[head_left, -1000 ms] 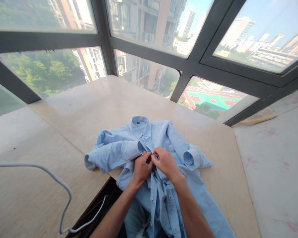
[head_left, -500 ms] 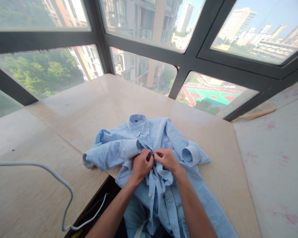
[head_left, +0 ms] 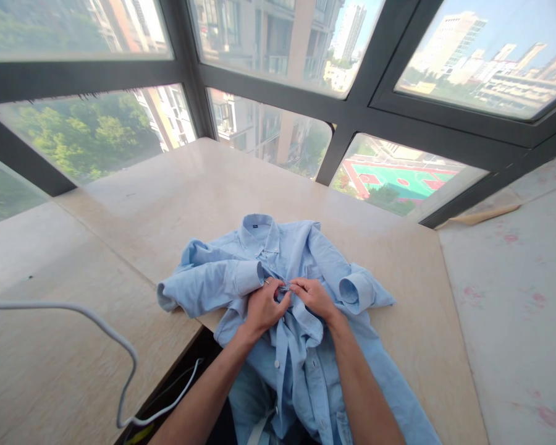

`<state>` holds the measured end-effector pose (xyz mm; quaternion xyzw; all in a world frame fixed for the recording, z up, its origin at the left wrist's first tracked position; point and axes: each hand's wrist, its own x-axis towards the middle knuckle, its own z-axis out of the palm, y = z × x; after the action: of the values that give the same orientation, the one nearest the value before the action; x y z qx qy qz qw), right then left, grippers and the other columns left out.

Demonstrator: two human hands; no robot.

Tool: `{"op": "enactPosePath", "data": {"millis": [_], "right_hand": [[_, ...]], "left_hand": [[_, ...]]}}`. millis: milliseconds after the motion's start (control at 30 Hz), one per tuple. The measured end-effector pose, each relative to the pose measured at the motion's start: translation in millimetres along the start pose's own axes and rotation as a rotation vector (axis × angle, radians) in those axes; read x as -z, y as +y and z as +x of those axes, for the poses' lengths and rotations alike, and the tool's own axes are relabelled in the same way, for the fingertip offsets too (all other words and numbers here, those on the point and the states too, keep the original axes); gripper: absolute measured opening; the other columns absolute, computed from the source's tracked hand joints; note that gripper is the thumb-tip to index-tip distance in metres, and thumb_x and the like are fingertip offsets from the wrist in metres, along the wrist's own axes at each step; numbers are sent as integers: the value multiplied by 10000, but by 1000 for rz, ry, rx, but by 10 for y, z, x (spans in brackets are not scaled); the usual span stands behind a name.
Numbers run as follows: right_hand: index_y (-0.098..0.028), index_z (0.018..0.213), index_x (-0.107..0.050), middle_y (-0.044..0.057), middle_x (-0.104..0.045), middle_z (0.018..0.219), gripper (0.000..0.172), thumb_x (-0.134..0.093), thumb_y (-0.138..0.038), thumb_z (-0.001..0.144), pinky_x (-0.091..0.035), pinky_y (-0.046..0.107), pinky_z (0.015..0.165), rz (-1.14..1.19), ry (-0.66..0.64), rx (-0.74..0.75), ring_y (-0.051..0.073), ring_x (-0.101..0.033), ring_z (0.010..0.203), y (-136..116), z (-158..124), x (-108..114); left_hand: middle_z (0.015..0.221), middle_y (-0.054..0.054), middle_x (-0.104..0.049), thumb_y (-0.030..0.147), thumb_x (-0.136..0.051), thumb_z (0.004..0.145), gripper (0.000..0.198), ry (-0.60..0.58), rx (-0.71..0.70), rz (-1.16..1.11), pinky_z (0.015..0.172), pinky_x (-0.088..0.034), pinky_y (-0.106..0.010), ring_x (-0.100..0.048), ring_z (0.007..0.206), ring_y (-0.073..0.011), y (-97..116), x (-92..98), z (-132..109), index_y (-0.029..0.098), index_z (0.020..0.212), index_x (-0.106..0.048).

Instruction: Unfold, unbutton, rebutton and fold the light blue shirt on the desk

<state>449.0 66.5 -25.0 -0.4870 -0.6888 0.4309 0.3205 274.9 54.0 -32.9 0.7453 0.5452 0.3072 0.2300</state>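
Note:
A light blue button-up shirt (head_left: 347, 247) lies front side up, its collar toward the windows and its lower part hanging over the near edge. The collar and upper front are joined; lower down the two front edges hang apart, with buttons and buttonholes showing. My left hand (head_left: 265, 304) pinches the shirt's front edge at mid-chest, a ring on one finger. Close beside it, my right hand (head_left: 314, 296) grips the opposite front edge between thumb and fingers. The button between my fingertips, if any, is hidden. Both shirt cuffs lie folded to the sides.
The shirt rests on a pale wood-grain tabletop (head_left: 134, 204) beneath dark-framed windows (head_left: 269, 80). At the left a white cable (head_left: 106, 330) loops into a dark opening at the near edge. A floral-papered wall (head_left: 514, 309) stands at the right.
My hands stay at the same spot on the shirt front. The fingers have shifted slightly, with the left thumb moving a little to the right. The view has turned slightly.

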Motion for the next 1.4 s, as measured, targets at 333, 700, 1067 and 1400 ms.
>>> {"op": "enactPosePath", "data": {"millis": [333, 700, 1067, 1400], "right_hand": [[-209, 859, -689, 17, -686, 781, 227, -496, -310, 921, -438, 278, 720, -47, 12, 25, 180, -612, 754, -16, -5, -29], [-215, 951, -726, 38, -746, 875, 170, -600, -316, 899, -531, 282, 752, -20, 205, 89, 180, -682, 781, 72, -60, -119], [-267, 1111, -730, 45, -749, 952, 302, -489, -173, 954, -567, 292, 793, -136, 202, 410, 168, -695, 874, 156, -34, -119], [-237, 1102, -729, 64, -757, 955, 225, -582, -207, 934, -569, 304, 800, -151, 209, 422, 179, -704, 873, 27, -42, -121]], "left_hand": [[867, -26, -638, 278, -504, 939, 162, -81, -103, -111, 757, -463, -268, -606, 802, -168, -121, 37, -9, 211, 953, -651], [894, -38, -635, 235, -468, 923, 209, -79, -21, -139, 792, -468, -282, -603, 847, -184, -126, 18, 22, 208, 970, -670], [862, -22, -598, 255, -480, 911, 174, -95, 23, -260, 764, -440, -282, -582, 808, -171, -121, 51, 34, 207, 903, -646], [828, -4, -579, 254, -512, 890, 149, -70, 98, -354, 755, -414, -275, -561, 780, -160, -132, 31, 41, 204, 892, -652]]}}
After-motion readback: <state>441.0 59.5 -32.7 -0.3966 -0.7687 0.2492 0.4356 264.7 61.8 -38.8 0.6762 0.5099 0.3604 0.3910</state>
